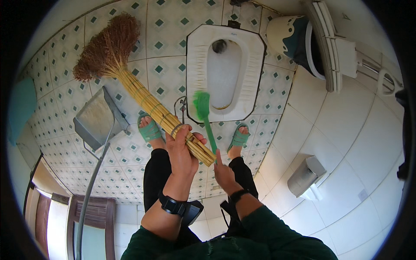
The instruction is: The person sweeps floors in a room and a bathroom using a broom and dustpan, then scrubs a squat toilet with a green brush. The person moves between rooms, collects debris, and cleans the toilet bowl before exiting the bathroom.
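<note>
My left hand (183,146) grips the bound stalk handle of a straw broom (146,97). The broom slants up to the left, and its reddish-brown bristle head fans out above the tiled floor. Lower right of the broom's butt end, my right hand (225,174) is closed around the handle of a green toilet brush (204,105). The brush head overlaps the lower left rim of a white squat toilet (256,74). Inside the bowl, a dark round patch shows at the drain, with a brownish mark at the near end.
A long-handled metal dustpan (94,118) stands at left. Upper right are a waste bin (286,35) with a dark liner and a white slatted object (326,48). A metal paper holder (307,175) hangs on the right wall. A wooden door (92,211) is at lower left.
</note>
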### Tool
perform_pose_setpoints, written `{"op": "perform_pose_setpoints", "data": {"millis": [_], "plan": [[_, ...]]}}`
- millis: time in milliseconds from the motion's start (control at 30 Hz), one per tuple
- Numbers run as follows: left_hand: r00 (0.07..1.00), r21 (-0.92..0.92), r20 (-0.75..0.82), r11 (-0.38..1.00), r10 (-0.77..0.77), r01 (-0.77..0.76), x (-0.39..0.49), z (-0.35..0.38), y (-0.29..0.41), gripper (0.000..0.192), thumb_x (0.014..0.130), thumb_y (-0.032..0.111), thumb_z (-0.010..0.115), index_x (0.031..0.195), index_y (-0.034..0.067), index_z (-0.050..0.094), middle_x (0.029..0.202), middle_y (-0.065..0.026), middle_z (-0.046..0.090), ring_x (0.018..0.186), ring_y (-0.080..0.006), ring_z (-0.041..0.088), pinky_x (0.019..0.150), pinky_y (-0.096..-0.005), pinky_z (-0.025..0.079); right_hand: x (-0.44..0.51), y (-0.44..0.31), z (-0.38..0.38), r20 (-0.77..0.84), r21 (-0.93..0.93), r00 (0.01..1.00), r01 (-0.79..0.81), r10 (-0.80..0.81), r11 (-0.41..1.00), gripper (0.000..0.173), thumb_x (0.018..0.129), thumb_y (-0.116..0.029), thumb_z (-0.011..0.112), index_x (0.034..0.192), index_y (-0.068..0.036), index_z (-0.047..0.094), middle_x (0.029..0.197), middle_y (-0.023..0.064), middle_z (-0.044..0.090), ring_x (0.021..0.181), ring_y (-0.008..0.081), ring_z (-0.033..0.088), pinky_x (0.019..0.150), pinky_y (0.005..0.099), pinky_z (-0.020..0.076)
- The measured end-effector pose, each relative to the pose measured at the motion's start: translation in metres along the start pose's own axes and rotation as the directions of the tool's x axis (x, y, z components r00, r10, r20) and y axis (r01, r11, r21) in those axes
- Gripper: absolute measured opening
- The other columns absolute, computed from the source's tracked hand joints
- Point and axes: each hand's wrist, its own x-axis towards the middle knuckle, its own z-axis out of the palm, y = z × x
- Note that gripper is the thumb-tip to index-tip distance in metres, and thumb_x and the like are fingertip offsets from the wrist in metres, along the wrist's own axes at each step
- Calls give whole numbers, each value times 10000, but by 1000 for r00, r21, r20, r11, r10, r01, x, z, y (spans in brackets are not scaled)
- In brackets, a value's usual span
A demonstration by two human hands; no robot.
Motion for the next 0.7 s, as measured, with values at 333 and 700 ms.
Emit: {"op": "perform_pose_setpoints", "data": {"millis": [333, 700], "plan": [[1000, 38, 18, 999, 11, -12, -2, 1, 3, 368, 880, 143, 531, 1211, 94, 375, 897, -55, 490, 651, -175, 566, 576, -345, 521, 51, -23, -26, -203, 119, 978, 72, -47, 990, 685, 914, -213, 439, 1450, -176, 12, 659, 209, 607, 603, 409, 587, 547, 499, 463], [1000, 53, 19, 999, 3, -4, -2, 0, 4, 387, 889, 148, 521, 1244, 98, 376, 914, -50, 487, 671, -168, 562, 597, -344, 521, 119, -37, -46, -434, 177, 870, 336, -233, 925, 660, 911, -177, 450, 1445, -160, 62, 676, 254, 591, 594, 435, 570, 527, 523, 435]]}}
